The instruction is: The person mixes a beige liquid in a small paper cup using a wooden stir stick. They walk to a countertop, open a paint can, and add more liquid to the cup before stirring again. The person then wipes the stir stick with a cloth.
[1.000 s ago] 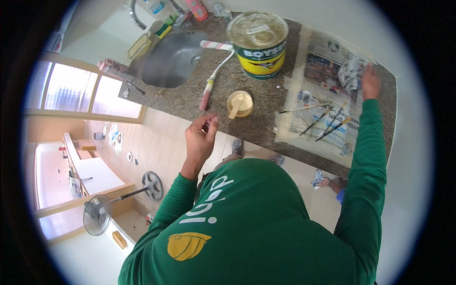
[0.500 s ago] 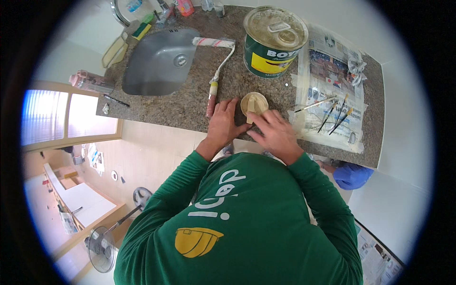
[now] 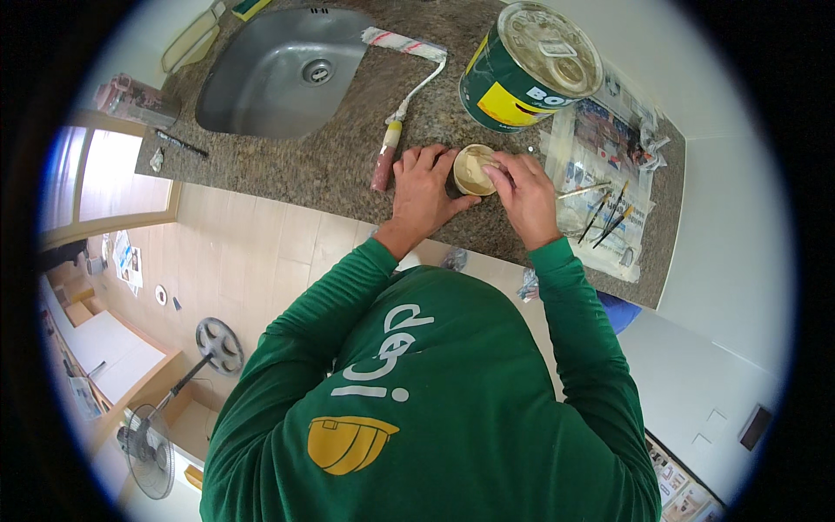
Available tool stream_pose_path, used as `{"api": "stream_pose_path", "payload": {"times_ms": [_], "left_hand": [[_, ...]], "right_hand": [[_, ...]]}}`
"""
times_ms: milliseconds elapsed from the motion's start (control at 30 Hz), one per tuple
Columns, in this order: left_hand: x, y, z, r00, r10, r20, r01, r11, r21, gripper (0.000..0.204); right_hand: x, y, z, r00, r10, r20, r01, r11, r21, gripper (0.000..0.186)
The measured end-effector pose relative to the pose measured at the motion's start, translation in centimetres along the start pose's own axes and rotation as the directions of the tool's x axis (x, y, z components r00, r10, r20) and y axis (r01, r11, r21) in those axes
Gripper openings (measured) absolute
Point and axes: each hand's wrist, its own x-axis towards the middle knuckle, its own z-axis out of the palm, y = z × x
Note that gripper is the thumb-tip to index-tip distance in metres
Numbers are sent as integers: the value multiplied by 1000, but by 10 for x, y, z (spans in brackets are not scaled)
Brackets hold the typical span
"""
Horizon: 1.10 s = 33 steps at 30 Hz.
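Note:
A small round paper cup (image 3: 475,190) with cream-coloured paint-like stuff inside stands near the counter's front edge. My left hand (image 3: 424,193) is closed about its left and near side, thumb in front, fingers curled at the wall. Over the right rim, my right hand (image 3: 528,198) pinches a flat cream stick (image 3: 479,165) that dips into the cup. The fingertips partly hide the stick's upper end. Just left of my left hand lies a paint roller (image 3: 391,143) with a dark red handle and a white, pink-striped sleeve.
A large green and yellow paint can (image 3: 513,83) stands behind the cup. Several thin brushes (image 3: 606,213) rest on taped newspaper (image 3: 570,165) at the right. A grey sink (image 3: 261,78) is at the far left, a marker (image 3: 181,143) by its front edge. A fan (image 3: 150,452) stands on the floor.
My right hand has swung to the cup's right side, and the stick in it now points left instead of toward me. The whole view has shifted with my head.

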Motion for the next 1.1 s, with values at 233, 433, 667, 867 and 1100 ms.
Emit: {"api": "stream_pose_path", "payload": {"times_ms": [233, 433, 667, 867, 1100], "left_hand": [[-11, 0, 1, 996, 6, -88, -5, 1000, 19, 90], [-19, 4, 3, 992, 0, -125, 6, 999, 47, 90], [-25, 6, 3, 992, 16, -122, -13, 999, 31, 88], [-26, 3, 4, 994, 12, -108, -10, 1000, 15, 89], [-23, 3, 5, 1000, -7, -28, 9, 999, 54, 98]], "right_hand": [[0, 6, -4, 987, 17, 157, -39, 990, 138, 17], [-23, -16, -13, 987, -116, 107, 117, 993, 4, 14], [-17, -9, 2, 995, -82, 49, 84, 996, -30, 15], [-35, -17, 1, 984, -124, 129, 116, 991, 73, 15], [-28, -5, -23, 988, 89, 128, -80, 994, -73, 22]]}}
